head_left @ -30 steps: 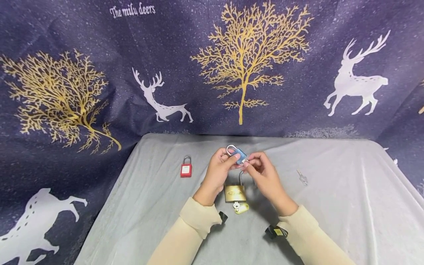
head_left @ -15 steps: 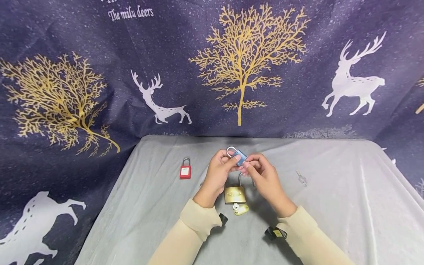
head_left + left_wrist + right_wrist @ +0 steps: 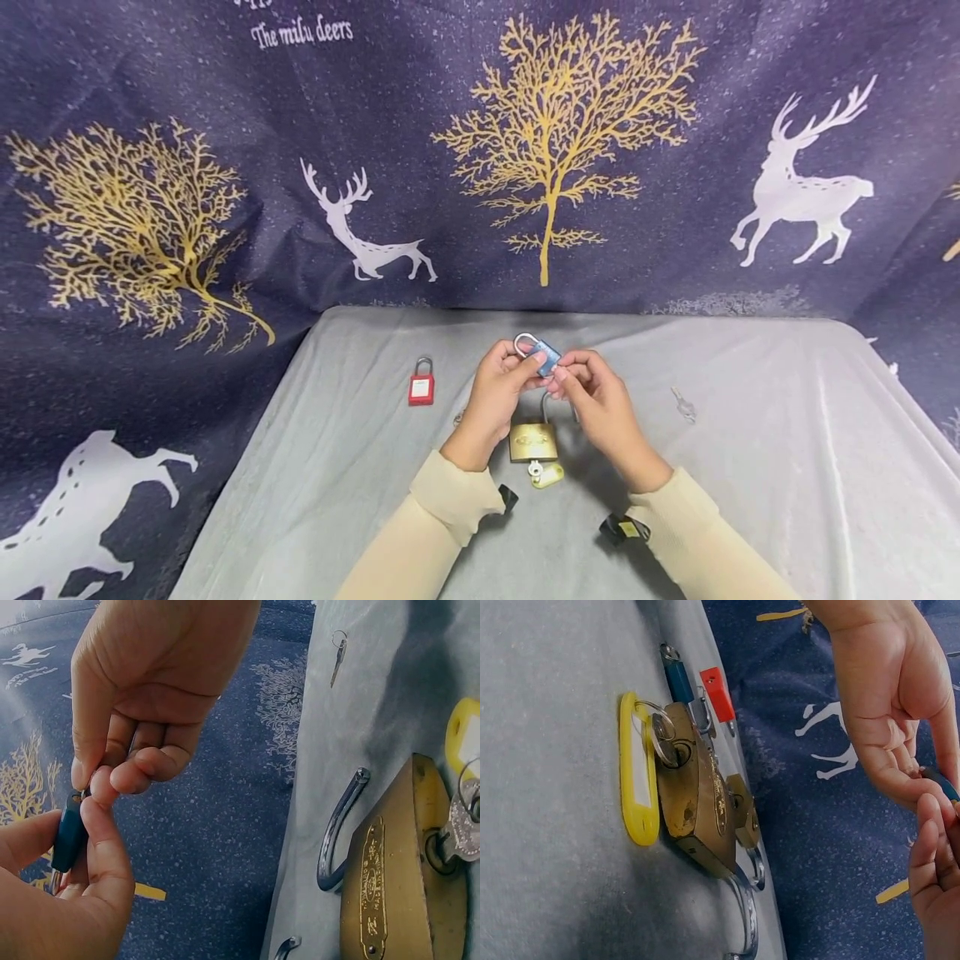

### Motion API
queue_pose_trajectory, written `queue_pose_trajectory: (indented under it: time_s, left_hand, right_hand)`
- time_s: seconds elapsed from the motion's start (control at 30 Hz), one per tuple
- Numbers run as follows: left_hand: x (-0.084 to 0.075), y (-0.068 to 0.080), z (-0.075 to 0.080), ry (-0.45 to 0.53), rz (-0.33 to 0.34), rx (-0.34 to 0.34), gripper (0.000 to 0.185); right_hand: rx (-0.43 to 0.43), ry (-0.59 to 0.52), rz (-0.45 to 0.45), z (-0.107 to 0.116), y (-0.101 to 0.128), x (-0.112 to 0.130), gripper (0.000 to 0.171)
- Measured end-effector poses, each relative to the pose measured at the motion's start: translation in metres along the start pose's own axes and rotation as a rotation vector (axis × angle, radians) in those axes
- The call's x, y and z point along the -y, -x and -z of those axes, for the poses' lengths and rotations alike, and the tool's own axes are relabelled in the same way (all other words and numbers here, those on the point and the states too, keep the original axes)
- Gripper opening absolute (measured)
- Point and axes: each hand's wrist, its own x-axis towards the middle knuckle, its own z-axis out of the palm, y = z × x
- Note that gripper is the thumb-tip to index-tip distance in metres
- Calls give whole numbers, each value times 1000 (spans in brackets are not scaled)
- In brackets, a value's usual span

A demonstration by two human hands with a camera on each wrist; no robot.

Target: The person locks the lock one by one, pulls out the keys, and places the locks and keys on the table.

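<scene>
In the head view my left hand [image 3: 491,400] holds a small blue padlock [image 3: 547,358], its silver shackle [image 3: 522,340] pointing up and to the left. Thumb and fingers grip the body from both sides. My right hand [image 3: 600,404] pinches a small key at the padlock's bottom end; the fingertips cover nearly all of it. The left wrist view shows the padlock [image 3: 70,836] edge-on, with the right hand [image 3: 150,712] meeting its keyhole end. How deep the key sits cannot be seen. Below the hands lies a large brass padlock [image 3: 533,443].
The brass padlock's shackle [image 3: 334,832] is swung open; a key [image 3: 461,825] with a yellow tag [image 3: 549,476] sits in it. A red padlock [image 3: 422,388] lies left, a loose key [image 3: 684,406] right. Another blue padlock [image 3: 678,681] and a smaller brass one [image 3: 742,810] lie nearby.
The right fingertips have closed in over the key, which showed more a second ago. Both hands and the blue padlock stay almost in place; the view shifts slightly.
</scene>
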Motion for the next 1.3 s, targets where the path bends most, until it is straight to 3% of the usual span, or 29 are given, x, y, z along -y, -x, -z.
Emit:
queue_pose_trajectory:
  time_s: [0.6, 1.3]
  left_hand:
    - [-3, 0, 0, 7, 1, -33, 14]
    - [-6, -4, 8, -7, -28, -49, 14]
  right_hand:
    - [18, -7, 1, 0, 1, 0, 20]
    - [31, 78, -36, 0, 2, 3, 25]
